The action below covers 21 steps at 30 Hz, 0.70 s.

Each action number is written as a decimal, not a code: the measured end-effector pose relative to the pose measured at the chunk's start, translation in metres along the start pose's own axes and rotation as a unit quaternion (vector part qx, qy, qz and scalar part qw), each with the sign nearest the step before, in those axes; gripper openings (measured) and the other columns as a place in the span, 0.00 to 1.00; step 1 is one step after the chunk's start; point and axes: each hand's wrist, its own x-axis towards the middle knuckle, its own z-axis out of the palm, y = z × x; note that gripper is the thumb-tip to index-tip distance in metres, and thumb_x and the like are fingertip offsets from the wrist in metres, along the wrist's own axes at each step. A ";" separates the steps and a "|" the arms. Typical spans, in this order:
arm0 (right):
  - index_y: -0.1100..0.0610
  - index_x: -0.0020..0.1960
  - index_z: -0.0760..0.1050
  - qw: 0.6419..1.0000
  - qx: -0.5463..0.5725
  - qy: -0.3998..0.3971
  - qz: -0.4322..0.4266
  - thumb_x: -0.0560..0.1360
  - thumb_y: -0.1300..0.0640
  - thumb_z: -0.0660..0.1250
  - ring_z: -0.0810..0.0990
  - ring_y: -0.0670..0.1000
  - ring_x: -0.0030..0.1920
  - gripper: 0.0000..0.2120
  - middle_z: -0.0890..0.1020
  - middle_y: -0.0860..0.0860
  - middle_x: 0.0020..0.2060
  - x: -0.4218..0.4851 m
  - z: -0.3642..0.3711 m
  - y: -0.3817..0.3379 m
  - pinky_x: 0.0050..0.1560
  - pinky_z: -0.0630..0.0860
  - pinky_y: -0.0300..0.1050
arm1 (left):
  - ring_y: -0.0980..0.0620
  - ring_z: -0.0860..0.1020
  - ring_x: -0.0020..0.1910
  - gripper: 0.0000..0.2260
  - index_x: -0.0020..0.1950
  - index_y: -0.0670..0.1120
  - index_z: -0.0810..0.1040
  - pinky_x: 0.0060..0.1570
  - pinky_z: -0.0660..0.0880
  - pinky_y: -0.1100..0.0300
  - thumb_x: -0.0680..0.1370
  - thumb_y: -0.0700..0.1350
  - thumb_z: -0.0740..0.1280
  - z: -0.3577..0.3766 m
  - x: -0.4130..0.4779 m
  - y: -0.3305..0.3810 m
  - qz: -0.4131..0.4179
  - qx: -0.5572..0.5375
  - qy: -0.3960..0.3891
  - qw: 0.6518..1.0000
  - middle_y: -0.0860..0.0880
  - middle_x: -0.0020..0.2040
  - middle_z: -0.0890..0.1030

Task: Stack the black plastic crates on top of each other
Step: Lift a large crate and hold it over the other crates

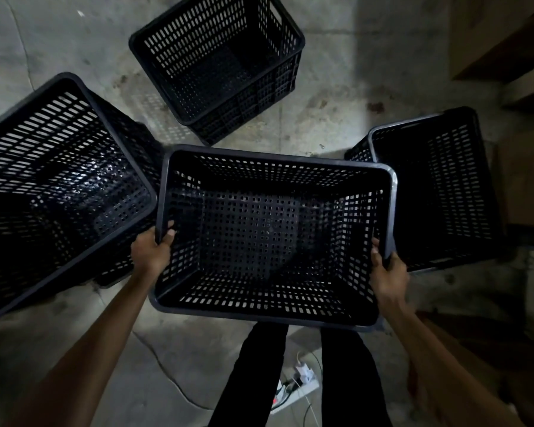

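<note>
I hold a black slotted plastic crate (pixel 275 161) in front of me, open side up, above the floor. My left hand (pixel 151 251) grips its left rim, fingers curled over the edge. My right hand (pixel 386 272) grips its right rim. Three more black crates surround it: a large one (pixel 59 186) close at the left, one (pixel 438 192) at the right, and one (pixel 216 60) farther ahead on the concrete floor. The left crate seems to sit on another crate, partly hidden beneath it.
A white power strip (pixel 299 386) with cables lies on the floor between my legs (pixel 250 374). Brown cardboard boxes or shelving (pixel 506 47) stand at the right. The concrete floor (pixel 336 97) shows between the crates.
</note>
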 end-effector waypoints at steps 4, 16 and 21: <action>0.58 0.68 0.76 1.000 -0.007 0.015 0.000 0.82 0.54 0.61 0.79 0.57 0.62 0.17 0.82 0.56 0.59 -0.001 -0.004 -0.002 0.64 0.75 0.56 | 0.38 0.79 0.59 0.15 0.67 0.49 0.78 0.56 0.74 0.49 0.81 0.48 0.63 0.003 -0.003 0.001 0.018 0.024 -0.014 0.999 0.40 0.58 0.83; 0.57 0.68 0.73 0.999 -0.041 -0.011 -0.031 0.82 0.52 0.59 0.78 0.60 0.61 0.17 0.81 0.58 0.58 0.004 -0.010 -0.002 0.61 0.75 0.56 | 0.38 0.79 0.59 0.15 0.66 0.47 0.78 0.57 0.75 0.47 0.81 0.47 0.64 0.007 -0.001 0.000 0.018 0.021 -0.026 0.999 0.39 0.56 0.83; 0.57 0.69 0.73 0.998 -0.026 -0.021 -0.046 0.82 0.51 0.59 0.78 0.58 0.62 0.18 0.81 0.58 0.59 0.007 -0.011 -0.003 0.61 0.75 0.53 | 0.37 0.79 0.57 0.15 0.66 0.44 0.78 0.53 0.75 0.48 0.80 0.46 0.64 0.011 -0.004 0.000 0.014 0.010 0.012 1.000 0.37 0.55 0.83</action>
